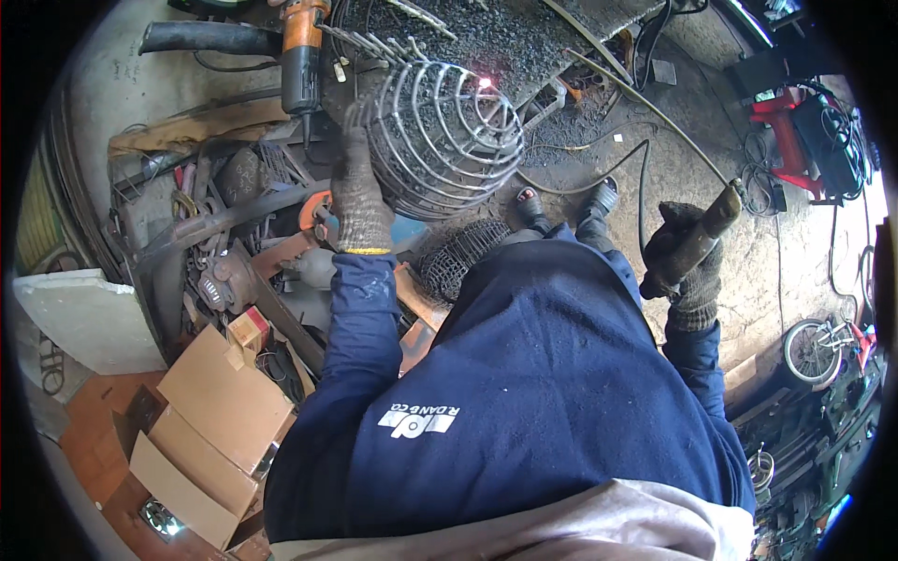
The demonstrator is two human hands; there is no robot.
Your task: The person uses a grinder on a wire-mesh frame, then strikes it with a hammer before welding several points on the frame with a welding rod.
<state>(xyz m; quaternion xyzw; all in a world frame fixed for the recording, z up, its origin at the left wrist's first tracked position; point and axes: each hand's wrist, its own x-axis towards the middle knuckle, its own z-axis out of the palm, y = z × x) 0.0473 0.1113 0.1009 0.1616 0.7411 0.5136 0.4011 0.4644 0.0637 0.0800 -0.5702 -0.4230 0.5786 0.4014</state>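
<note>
One domed grey wire-rod cage [440, 140], one glowing weld spot on it, gripped by the gloved left hand [360, 178]. One brown-handled welding electrode holder [692, 241], clenched in the gloved right hand [692, 271]. One orange angle grinder [304, 56] lies beside the cage.

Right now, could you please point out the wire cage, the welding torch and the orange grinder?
wire cage [440, 140], head view, on its curved wire rings.
welding torch [694, 241], head view, on its handle.
orange grinder [302, 51], head view, on its body.
</note>
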